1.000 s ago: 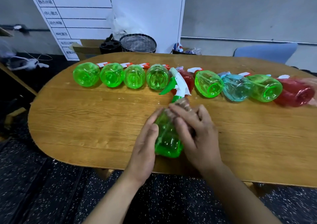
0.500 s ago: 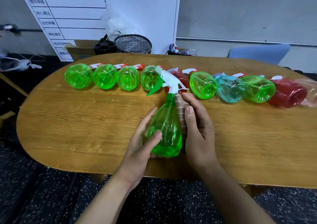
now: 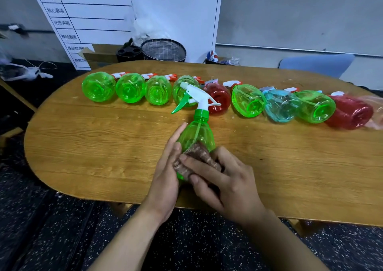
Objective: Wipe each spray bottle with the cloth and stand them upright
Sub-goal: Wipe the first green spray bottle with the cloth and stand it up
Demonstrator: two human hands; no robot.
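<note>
A green spray bottle point(image 3: 196, 132) with a white head and green trigger stands nearly upright near the front of the wooden table point(image 3: 93, 138). My left hand point(image 3: 165, 171) holds its left side. My right hand point(image 3: 223, 179) presses a brown cloth point(image 3: 196, 158) against the bottle's lower front, fingers curled over the cloth. A row of bottles lies on its side behind: several green ones point(image 3: 99, 86), a red one point(image 3: 218, 98), a green one point(image 3: 247, 100), a light blue one point(image 3: 280, 106), another green point(image 3: 316, 106) and a red one point(image 3: 350, 113).
A black mesh basket point(image 3: 163, 50), a cardboard box point(image 3: 97, 56) and a white board point(image 3: 124, 11) stand behind the table's far edge. A blue chair back point(image 3: 315, 63) shows at the far right. Speckled dark floor lies below the near edge.
The held bottle went from lying tilted toward me to nearly upright. The cloth moved from the neck down to the lower body.
</note>
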